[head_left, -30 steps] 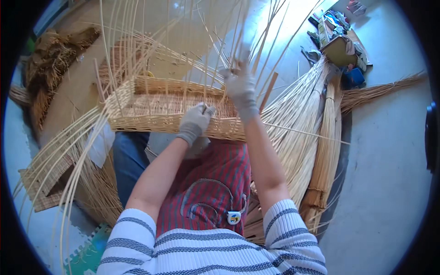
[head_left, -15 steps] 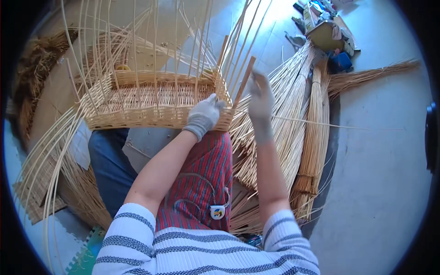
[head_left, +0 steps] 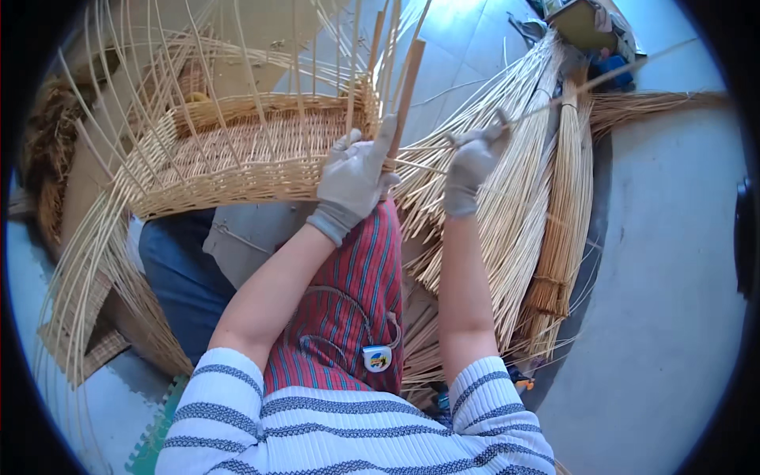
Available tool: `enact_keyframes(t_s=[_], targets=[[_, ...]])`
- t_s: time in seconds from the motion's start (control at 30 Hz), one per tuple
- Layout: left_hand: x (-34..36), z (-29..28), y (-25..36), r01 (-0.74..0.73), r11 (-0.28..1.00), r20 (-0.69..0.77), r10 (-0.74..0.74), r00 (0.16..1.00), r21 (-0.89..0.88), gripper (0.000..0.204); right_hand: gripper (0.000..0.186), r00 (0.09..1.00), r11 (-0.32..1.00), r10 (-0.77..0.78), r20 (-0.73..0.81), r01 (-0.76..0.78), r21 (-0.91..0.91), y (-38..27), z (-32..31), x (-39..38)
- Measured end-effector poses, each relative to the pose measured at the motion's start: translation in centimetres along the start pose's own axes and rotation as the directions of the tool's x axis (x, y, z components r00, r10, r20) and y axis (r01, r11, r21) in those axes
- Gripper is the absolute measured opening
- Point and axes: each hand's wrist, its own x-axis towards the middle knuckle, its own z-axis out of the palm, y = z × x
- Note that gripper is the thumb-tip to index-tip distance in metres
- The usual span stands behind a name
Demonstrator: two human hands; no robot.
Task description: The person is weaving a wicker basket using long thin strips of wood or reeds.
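Observation:
A half-woven wicker basket (head_left: 261, 178) rests across my lap, its long upright stakes rising from the rim. My left hand (head_left: 352, 174), in a grey glove, grips the basket's right front corner, its index finger stretched upward beside a flat wooden stick (head_left: 409, 87). To the right of that corner, my gloved right hand (head_left: 471, 162) is raised with its fingers closed around a thin wicker strand (head_left: 602, 79). The strand's far part slants to the upper right, blurred by motion. A short pale length runs from the corner toward this hand; its end there is hidden.
Bundles of pale wicker rods (head_left: 507, 190) lie to the right, beside a tied browner bundle (head_left: 564, 198). Long loose strands (head_left: 87, 277) droop from the basket's left end. A white tape measure (head_left: 377, 359) lies on the red striped cloth (head_left: 332, 324) over my lap.
My left hand has turned, and its index finger now points up at the corner. My right hand has moved slightly right, and the strand has swung up toward the upper right. The basket appears tilted more.

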Motion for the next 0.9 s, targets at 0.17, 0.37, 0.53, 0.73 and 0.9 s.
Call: enact_keyframes(t_s=[0.17,0.37,0.53,0.73,0.9], targets=[[-0.4,1.3,-1.0,0.013,0.998,0.045,-0.01,0.999,-0.056,0.085,0.035,0.979,0.91,0.173,0.104,-0.199,0.363,0.3,-2.8,-0.5],[0.2,1.6,-0.6,-0.046,0.992,0.037,0.042,0.998,0.117,0.078,0.04,0.8,0.966,0.04,0.599,0.123,-0.228,-5.8,0.3,-11.3],[-1.6,1.1,-1.3,0.053,0.974,-0.019,-0.059,0.998,-0.221,0.056,0.046,0.579,0.925,0.264,0.771,-0.378,-0.033,-8.1,4.1,-9.3],[-3.8,-4.2,-5.3,0.354,0.113,0.21,-0.627,0.75,-0.928,0.024,0.051,0.579,0.757,0.544,0.607,-0.027,-0.653,-1.8,1.4,-2.4],[6.0,-6.2,-3.3,0.082,0.64,-0.115,-0.26,0.959,-0.764,0.027,0.04,0.827,0.571,0.309,0.47,0.234,-0.787,-1.5,3.8,-4.8]])
